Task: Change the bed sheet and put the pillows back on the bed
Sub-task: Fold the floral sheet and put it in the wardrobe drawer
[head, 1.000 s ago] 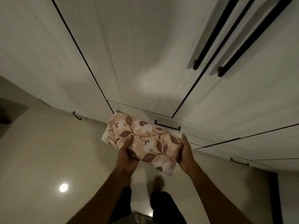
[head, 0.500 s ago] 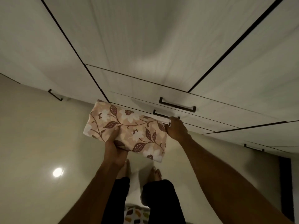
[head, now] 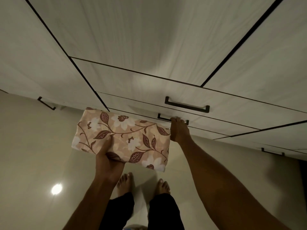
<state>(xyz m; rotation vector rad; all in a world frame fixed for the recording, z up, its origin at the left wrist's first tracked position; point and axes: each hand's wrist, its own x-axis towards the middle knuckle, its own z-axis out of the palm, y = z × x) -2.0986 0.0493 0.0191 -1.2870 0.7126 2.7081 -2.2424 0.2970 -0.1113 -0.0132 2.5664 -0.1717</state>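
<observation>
Left hand (head: 108, 161) grips the folded floral bed sheet (head: 123, 138) from below; right hand (head: 179, 130) fingers (head: 177, 120) curl around the drawer handle (head: 163, 118).

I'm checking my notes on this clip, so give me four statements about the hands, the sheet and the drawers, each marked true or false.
1. The left hand holds the folded sheet. True.
2. The right hand holds the sheet too. False: its fingers hook a drawer handle.
3. The sheet is plain white. False: it has a floral print.
4. The feet are bare. True.
</observation>
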